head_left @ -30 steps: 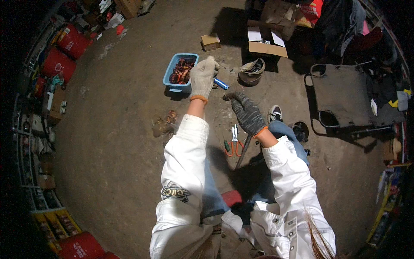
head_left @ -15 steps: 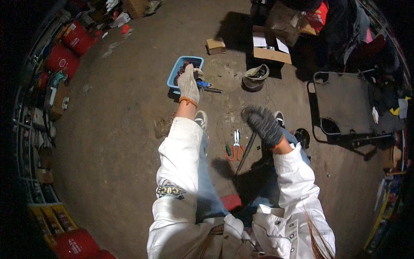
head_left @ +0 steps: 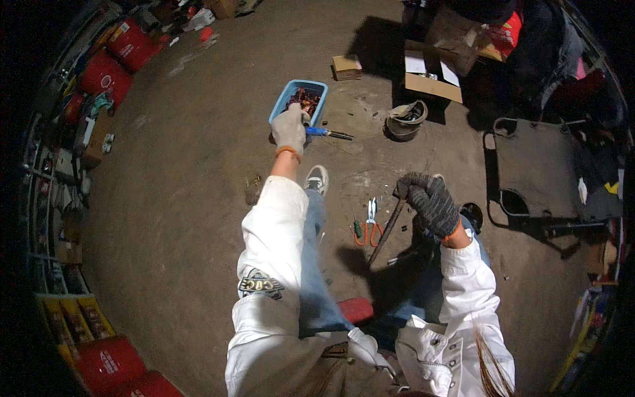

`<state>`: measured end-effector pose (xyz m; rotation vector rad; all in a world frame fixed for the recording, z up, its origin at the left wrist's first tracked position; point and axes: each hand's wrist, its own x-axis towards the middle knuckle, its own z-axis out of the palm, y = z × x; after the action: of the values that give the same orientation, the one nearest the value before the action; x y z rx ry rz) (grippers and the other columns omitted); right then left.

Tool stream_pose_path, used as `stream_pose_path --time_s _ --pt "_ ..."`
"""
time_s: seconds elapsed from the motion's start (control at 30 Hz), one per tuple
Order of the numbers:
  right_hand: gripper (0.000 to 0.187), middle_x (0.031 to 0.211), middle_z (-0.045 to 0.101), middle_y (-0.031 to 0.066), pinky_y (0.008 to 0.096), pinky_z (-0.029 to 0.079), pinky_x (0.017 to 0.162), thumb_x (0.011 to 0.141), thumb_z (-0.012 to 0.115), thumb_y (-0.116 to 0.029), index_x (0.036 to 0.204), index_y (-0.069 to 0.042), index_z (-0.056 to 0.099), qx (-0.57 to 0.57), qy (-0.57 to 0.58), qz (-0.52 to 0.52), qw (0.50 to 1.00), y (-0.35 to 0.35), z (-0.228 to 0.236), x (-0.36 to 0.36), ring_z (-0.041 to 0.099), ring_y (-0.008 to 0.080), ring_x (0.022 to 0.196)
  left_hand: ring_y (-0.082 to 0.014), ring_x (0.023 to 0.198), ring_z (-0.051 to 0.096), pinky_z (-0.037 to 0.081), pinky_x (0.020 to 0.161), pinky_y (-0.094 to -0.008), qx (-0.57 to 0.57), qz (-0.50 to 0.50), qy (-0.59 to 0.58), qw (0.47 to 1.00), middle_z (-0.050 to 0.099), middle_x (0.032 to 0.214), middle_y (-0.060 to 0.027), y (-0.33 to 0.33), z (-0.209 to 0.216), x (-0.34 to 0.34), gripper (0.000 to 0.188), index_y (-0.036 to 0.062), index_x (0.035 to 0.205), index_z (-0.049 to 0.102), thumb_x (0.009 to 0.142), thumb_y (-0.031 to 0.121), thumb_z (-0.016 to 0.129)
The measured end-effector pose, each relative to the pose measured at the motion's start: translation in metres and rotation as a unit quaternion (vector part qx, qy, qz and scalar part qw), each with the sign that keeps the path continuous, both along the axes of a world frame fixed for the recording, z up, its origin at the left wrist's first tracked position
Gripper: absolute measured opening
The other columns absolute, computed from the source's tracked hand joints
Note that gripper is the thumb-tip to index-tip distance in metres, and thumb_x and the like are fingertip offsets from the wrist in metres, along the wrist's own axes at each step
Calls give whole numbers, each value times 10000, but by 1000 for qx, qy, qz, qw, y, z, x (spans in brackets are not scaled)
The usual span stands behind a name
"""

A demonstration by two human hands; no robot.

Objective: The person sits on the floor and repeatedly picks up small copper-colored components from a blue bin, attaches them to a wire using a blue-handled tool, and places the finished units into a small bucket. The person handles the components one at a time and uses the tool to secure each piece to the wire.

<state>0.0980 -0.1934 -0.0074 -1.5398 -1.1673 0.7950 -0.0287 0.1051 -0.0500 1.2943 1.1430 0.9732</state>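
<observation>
My left hand (head_left: pixel 290 129), in a pale glove, is closed on a blue piece with a dark metal end (head_left: pixel 331 133); its exact kind is unclear. The hand is at the near edge of a light blue plastic tub (head_left: pixel 273 111), which holds reddish copper-coloured scraps (head_left: pixel 305 99). My right hand (head_left: pixel 428 204), in a dark grey glove, grips the upper end of a long dark rod (head_left: pixel 386 231), which slants down to the left. Orange-handled shears (head_left: pixel 372 221) and a green-handled screwdriver (head_left: pixel 358 229) lie left of the rod.
A dark bucket (head_left: pixel 403 128) stands beyond my right hand, with an open cardboard box (head_left: pixel 433 86) behind it. A small carton (head_left: pixel 346 67) lies past the tub. At right is a folding-frame seat (head_left: pixel 537 169); red containers (head_left: pixel 106 81) line the left side.
The left hand has drawn slightly back from the tub, showing more of the scraps, and the blue piece has turned more level. The view has shifted; my right hand is less blurred.
</observation>
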Motion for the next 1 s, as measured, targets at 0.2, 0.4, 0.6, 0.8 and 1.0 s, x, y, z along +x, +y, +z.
stream_pose_path --time_s 0.2,0.4,0.6,0.8,1.0 --pt "288 866 645 91 292 467 720 858 537 -232 983 13 622 -38 -21 -41 998 0 1 -1 584 180 797 -322 601 593 445 603 -397 236 -55 227 943 618 611 -165 7 -20 -6 467 18 593 643 835 371 456" --pt "225 917 642 139 319 472 763 877 535 -153 1000 11 631 -22 -136 -42 990 -22 6 31 608 230 853 -284 641 630 482 611 -342 313 -122 141 931 662 698 -86 36 -33 -26 176 77 683 596 774 228 588" --pt "284 912 636 125 318 466 761 885 545 -223 991 29 624 -39 70 -30 996 -29 2 28 596 225 856 -232 598 602 457 613 -320 162 -96 214 958 639 650 -96 36 -39 -29 421 44 647 643 887 293 403" --pt "286 977 632 135 321 466 790 880 550 -190 1064 24 597 -45 -130 -47 989 -33 -19 71 592 218 878 -288 607 595 447 631 -366 164 -221 174 946 635 627 -124 21 -24 -23 516 33 624 655 868 417 413" --pt "287 1164 596 140 348 449 882 887 538 -126 1148 -17 583 -80 -481 -202 849 -14 -32 100 586 248 988 -310 595 554 393 593 -414 240 -177 261 918 572 596 -141 -1 7 -4 511 34 640 622 857 473 476"
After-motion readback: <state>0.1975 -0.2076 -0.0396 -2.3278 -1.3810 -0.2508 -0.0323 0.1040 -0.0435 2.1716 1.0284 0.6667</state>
